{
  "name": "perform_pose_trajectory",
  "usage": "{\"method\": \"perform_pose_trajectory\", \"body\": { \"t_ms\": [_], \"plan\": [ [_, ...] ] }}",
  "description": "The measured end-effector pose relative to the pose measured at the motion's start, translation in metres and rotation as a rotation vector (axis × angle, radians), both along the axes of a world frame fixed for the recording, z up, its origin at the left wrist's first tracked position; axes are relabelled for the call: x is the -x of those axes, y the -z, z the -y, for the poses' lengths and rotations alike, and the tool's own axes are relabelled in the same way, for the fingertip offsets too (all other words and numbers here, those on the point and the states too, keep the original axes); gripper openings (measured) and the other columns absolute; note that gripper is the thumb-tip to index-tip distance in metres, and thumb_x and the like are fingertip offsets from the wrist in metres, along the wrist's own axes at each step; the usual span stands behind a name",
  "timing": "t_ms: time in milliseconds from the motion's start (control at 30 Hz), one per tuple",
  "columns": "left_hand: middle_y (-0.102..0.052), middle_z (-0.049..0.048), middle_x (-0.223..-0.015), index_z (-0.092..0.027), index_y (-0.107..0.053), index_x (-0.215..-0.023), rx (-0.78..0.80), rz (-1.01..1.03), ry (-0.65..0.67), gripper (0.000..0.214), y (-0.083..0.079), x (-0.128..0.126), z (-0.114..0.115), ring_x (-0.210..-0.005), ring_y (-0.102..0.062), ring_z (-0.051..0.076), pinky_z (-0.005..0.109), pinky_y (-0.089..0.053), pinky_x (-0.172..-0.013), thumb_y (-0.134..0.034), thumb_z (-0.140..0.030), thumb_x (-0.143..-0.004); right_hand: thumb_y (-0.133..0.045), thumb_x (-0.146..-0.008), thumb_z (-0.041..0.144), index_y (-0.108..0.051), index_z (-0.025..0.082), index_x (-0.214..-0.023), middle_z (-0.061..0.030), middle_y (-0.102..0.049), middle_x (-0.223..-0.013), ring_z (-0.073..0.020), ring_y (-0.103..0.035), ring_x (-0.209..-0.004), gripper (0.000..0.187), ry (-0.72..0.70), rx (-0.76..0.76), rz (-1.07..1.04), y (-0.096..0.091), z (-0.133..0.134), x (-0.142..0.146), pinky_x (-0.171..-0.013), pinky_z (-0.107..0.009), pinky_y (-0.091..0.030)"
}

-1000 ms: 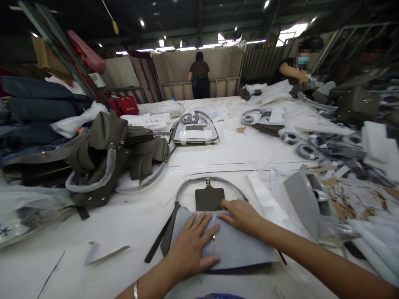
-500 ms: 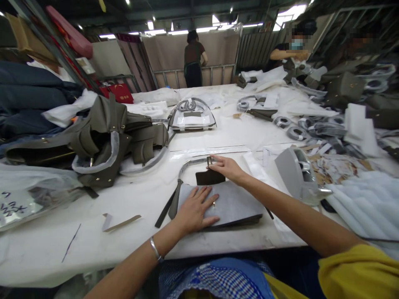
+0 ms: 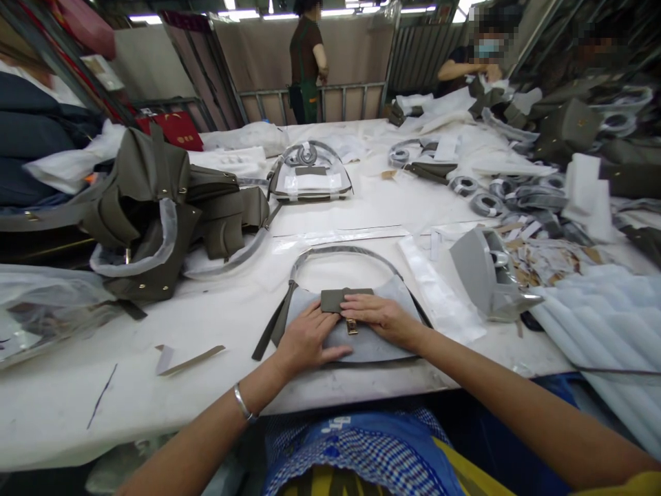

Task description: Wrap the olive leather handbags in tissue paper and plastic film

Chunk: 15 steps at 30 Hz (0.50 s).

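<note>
In front of me a handbag (image 3: 335, 348) lies flat on the white table, its front covered by a pale grey sheet. Its plastic-wrapped handle (image 3: 351, 252) arches away from me. The dark olive flap (image 3: 332, 301) is folded down over the front, with a gold clasp (image 3: 352, 326) at its lower edge. My left hand (image 3: 307, 337) lies on the bag, fingertips at the flap's left part and thumb stretched along the sheet. My right hand (image 3: 385, 318) rests with its fingers flat across the flap's right part. Neither hand grips anything.
Olive bags (image 3: 149, 186) are heaped at the left. Another wrapped handbag (image 3: 310, 182) stands farther back. A grey tape dispenser (image 3: 478, 272) and white foam sheets (image 3: 609, 331) lie at the right, near coiled straps (image 3: 487, 204). Two co-workers (image 3: 306, 62) (image 3: 472, 65) are beyond the table.
The flap, raised away from me before, now lies folded down over the bag. My right hand let go of its clasp and came down onto the flap. The view has tilted down.
</note>
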<state>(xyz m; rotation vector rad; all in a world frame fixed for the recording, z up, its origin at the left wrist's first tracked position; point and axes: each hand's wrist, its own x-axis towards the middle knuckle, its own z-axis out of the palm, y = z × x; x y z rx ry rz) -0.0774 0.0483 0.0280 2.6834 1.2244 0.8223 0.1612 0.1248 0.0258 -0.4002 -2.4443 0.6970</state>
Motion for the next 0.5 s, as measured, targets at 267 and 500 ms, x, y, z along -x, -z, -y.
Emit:
{"method": "perform_pose_trajectory", "body": {
  "t_ms": [267, 500],
  "plan": [
    [-0.073, 0.0056, -0.113, -0.021, -0.05, -0.137, -0.248, 0.0, 0.122, 0.044, 0.005, 0.007, 0.015, -0.108, -0.068, 0.017, 0.031, -0.055, -0.096, -0.061, -0.026, -0.094, -0.046, -0.101, 0.016, -0.053, 0.025, -0.142, -0.0067, -0.06, -0.14, -0.0191, -0.043, -0.14, 0.042, -0.024, -0.1, 0.113, 0.009, 0.006, 0.0, -0.115, -0.046, -0.042],
    [-0.065, 0.0088, -0.133, -0.02, -0.029, -0.153, -0.148, -0.022, 0.311, 0.058, 0.001, 0.01, 0.018, -0.129, -0.056, 0.018, 0.036, -0.051, -0.107, -0.047, -0.008, -0.098, -0.047, -0.101, 0.016, -0.055, 0.023, -0.14, -0.0084, -0.058, -0.142, -0.0198, -0.041, -0.142, 0.041, -0.01, -0.125, 0.141, 0.011, 0.006, 0.001, -0.114, -0.046, -0.043]
  ]
}}
